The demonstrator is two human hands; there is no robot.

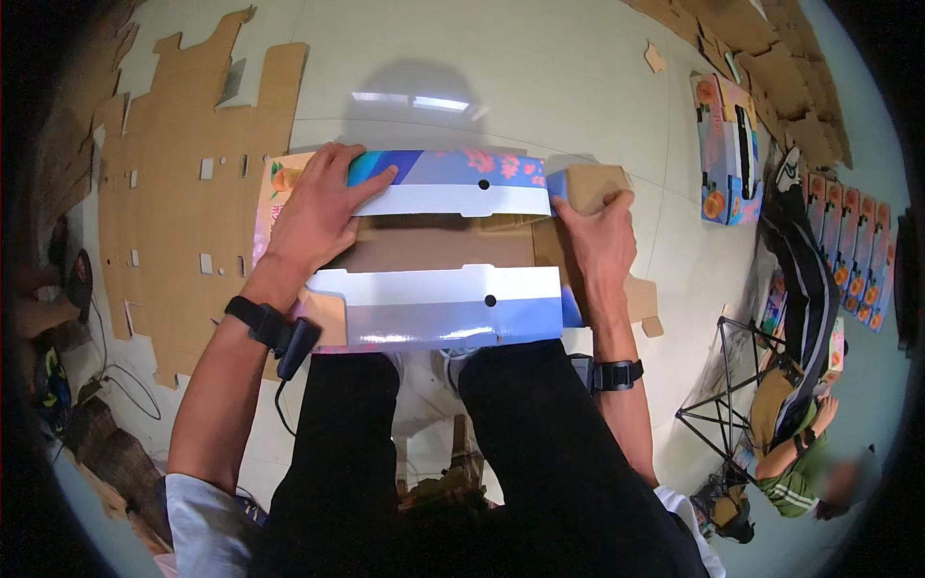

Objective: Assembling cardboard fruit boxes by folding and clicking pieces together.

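My left hand and right hand, apart, press the printed box flaps flat (glossy card); one slip and a flap could spring open.

Left hand flat, fingers spread forward; right hand palm-down, fingers curled; forearms extended.

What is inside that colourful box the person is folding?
Between the flaps of the colourful box only bare brown cardboard shows. The left hand and right hand press its ends; anything beneath the flaps is hidden.

Flat cardboard sheet lies left of the box
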